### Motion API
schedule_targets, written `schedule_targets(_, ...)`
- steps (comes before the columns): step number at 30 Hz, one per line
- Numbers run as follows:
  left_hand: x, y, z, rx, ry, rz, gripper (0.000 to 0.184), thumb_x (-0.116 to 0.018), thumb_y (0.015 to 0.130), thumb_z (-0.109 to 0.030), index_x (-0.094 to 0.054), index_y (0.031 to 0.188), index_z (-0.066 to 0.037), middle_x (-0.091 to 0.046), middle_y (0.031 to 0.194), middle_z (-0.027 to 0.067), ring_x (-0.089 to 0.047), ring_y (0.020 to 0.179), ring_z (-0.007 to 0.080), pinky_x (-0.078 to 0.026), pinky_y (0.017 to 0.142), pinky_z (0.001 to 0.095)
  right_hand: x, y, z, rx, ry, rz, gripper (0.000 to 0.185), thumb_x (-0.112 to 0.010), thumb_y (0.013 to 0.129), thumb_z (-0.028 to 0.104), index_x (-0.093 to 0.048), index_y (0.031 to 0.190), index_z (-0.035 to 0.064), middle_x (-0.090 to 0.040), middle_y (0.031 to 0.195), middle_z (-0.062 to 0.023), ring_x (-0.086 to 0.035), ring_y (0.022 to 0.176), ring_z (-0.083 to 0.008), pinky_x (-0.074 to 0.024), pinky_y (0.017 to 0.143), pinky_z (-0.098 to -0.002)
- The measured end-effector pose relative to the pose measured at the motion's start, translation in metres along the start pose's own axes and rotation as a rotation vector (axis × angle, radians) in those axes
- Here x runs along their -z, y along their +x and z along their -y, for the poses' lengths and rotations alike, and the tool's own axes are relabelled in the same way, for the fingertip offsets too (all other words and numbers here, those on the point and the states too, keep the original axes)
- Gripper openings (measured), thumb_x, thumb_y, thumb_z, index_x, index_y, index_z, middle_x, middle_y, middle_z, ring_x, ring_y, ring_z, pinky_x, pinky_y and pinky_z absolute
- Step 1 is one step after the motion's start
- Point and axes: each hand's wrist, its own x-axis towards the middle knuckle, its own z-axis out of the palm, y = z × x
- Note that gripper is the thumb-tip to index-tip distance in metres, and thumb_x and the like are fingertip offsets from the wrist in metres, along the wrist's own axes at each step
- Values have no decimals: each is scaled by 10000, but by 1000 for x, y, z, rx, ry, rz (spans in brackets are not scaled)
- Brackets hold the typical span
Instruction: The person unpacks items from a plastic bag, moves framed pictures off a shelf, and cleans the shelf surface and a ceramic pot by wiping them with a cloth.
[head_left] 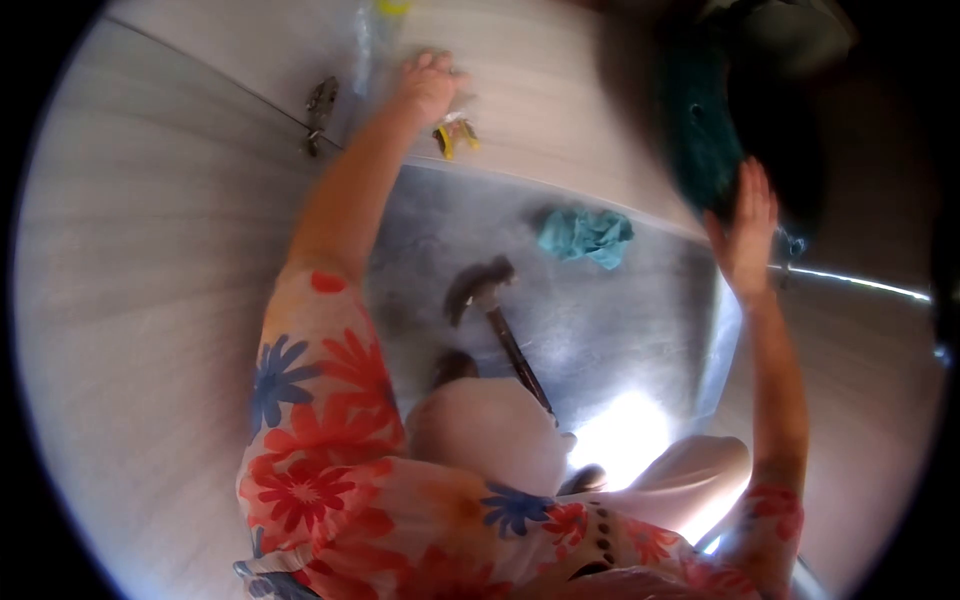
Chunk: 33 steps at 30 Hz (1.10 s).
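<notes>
Near the top of the head view, my left hand [430, 88] is over a pale panel, its fingers curled and blurred. What it holds, if anything, cannot be made out. Just below it lies a small yellow and dark item [456, 137]. My right hand [750, 230] has its fingers stretched out, at the edge of a dark teal object [700, 130] on the right. Between the arms, a hammer [515, 345] with a dark handle lies on the grey floor. A crumpled teal cloth [587, 236] is beside the pale panel's edge [530, 182].
A metal latch [320, 105] sits at a seam of the left panel [150, 220]. Another panel [850, 370] stands at the right, below a bright gap. The person's bent knees and a bright light patch [622, 435] are at the bottom.
</notes>
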Motion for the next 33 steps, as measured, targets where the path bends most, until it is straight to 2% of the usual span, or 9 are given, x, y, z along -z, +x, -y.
schedule_targets(2, -1, -7, 1, 179, -244, -6, 395, -503, 781, -262, -499, 1150, -119, -469, 1223, 98, -379, 1168, 275, -329, 948, 366, -1, -1, -1, 8, 0, -10, 771, -644, 708, 151, -216, 1341, 50, -272, 1371, -112, -251, 1270, -275, -170, 1035, -443)
schedule_targets(5, -7, -16, -21, 788, -653, 108, 621, -555, 708, -440, -451, 1171, -39, -487, 1171, 159, -412, 1121, 307, -365, 912, 333, -2, -1, 0, 6, -6, -14, 769, -643, 707, 153, -219, 1340, 48, -279, 1369, -115, -253, 1270, -275, -173, 1032, -446)
schedule_targets(9, -13, -22, -60, 735, -361, 23, 707, -583, 713, -471, -380, 1185, 14, -475, 1155, 128, -403, 1111, 272, -334, 928, 360, 0, -2, -1, 14, -18, -13, 763, -639, 705, 154, -225, 1337, 42, -287, 1365, -120, -257, 1269, -278, -177, 1027, -447)
schedule_targets(15, -32, -15, -53, 711, -322, -192, 640, -693, 595, -375, -495, 1077, -3, -539, 1027, 156, -495, 992, 307, -400, 876, 346, 1, -1, 0, 19, -24, -5, 770, -635, 702, 150, -219, 1340, 37, -283, 1368, -124, -259, 1269, -276, -176, 1026, -441)
schedule_targets(18, -26, -10, -21, 666, -544, -42, 485, -705, 594, -294, -562, 956, -5, -604, 895, 154, -578, 840, 283, -462, 764, 342, 1, 1, -2, 19, -30, -3, 773, -635, 700, 151, -218, 1340, 36, -282, 1368, -125, -259, 1269, -275, -172, 1028, -437)
schedule_targets(24, -22, -40, 6, 628, -1296, -356, 332, -668, 610, -140, -583, 899, -2, -624, 812, 158, -606, 762, 211, -470, 676, 289, 1, 1, 0, 15, -23, -8, 772, -634, 702, 156, -217, 1340, 37, -280, 1369, -126, -260, 1268, -276, -168, 1028, -436)
schedule_targets(27, -50, -39, 15, 485, -1122, -442, 380, -669, 616, -151, -578, 957, -10, -622, 863, 171, -606, 798, 249, -472, 704, 315, -2, 1, -3, 38, -10, -25, 770, -633, 703, 161, -218, 1340, 41, -280, 1369, -125, -259, 1268, -275, -167, 1028, -440)
schedule_targets(30, -28, -19, 25, 505, -499, -149, 427, -673, 620, -176, -569, 1010, -35, -613, 928, 164, -591, 843, 306, -467, 739, 352, -3, -1, -2, 20, -13, -1, 762, -630, 706, 162, -222, 1339, 43, -282, 1368, -124, -257, 1269, -276, -166, 1027, -444)
schedule_targets(33, -22, -14, 23, 511, -439, -90, 449, -672, 617, -193, -568, 1035, -67, -608, 951, 148, -574, 878, 328, -458, 766, 385, 1, 0, -2, 14, -23, 4, 757, -629, 710, 167, -225, 1337, 40, -286, 1366, -125, -256, 1269, -277, -168, 1026, -445)
